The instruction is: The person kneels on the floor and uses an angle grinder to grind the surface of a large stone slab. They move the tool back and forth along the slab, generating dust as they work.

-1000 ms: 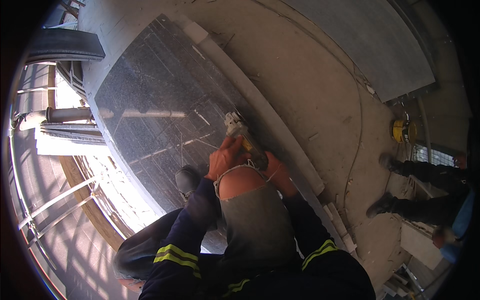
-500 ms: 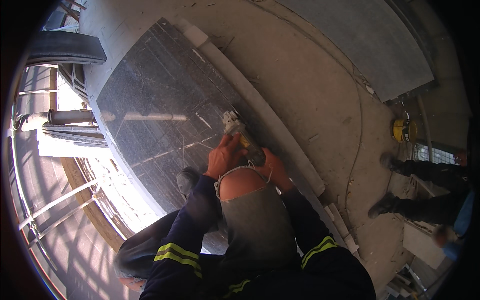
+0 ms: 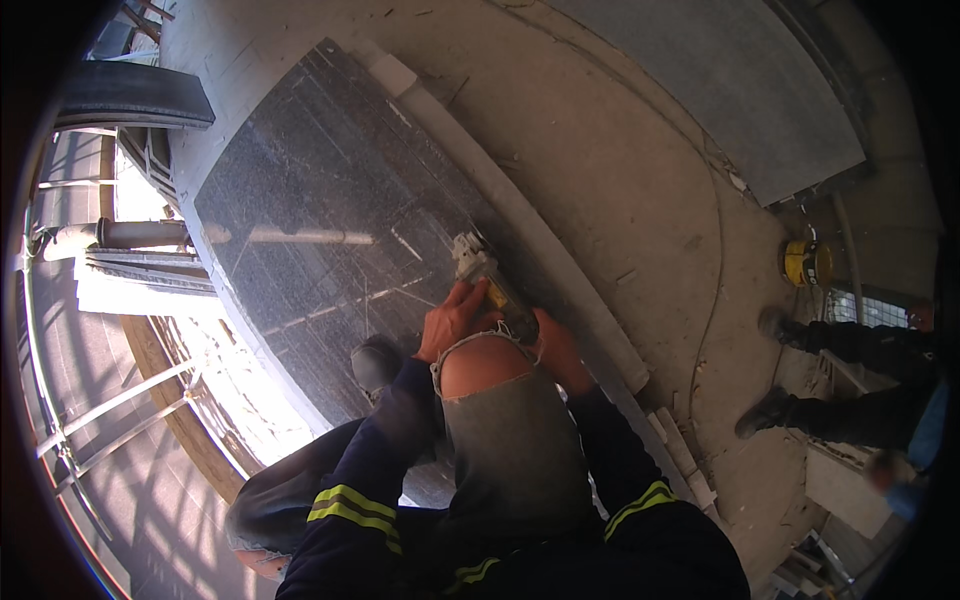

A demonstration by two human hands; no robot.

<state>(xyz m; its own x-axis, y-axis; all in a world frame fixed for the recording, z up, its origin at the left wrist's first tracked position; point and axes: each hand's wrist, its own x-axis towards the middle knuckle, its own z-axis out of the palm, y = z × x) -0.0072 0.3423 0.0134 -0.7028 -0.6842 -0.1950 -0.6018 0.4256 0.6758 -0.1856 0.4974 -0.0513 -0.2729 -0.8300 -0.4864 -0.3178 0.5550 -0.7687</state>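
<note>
A yellow and black angle grinder (image 3: 497,288) is held in both hands low over a dark polished stone slab (image 3: 320,170), its pale head towards the slab's right edge. My left hand (image 3: 452,322) is closed around the grinder's body just behind the head. Round the rear end of the grinder my right hand (image 3: 560,350) is closed, its fingers partly hidden by my knee (image 3: 487,365). Scratches and pale straight lines mark the slab's surface. The contact between disc and stone is too small to make out.
I crouch on the slab, my shoe (image 3: 376,362) resting on it. A pale stone strip (image 3: 540,225) runs along its right side. A cable (image 3: 712,300) crosses the dusty floor. Right are a yellow bucket (image 3: 806,263), another slab (image 3: 740,100) and another person's legs (image 3: 860,410); left, metal railings (image 3: 120,410).
The grinder and both hands have shifted slightly to the right and nearer to me along the slab's edge. Both hands keep their hold.
</note>
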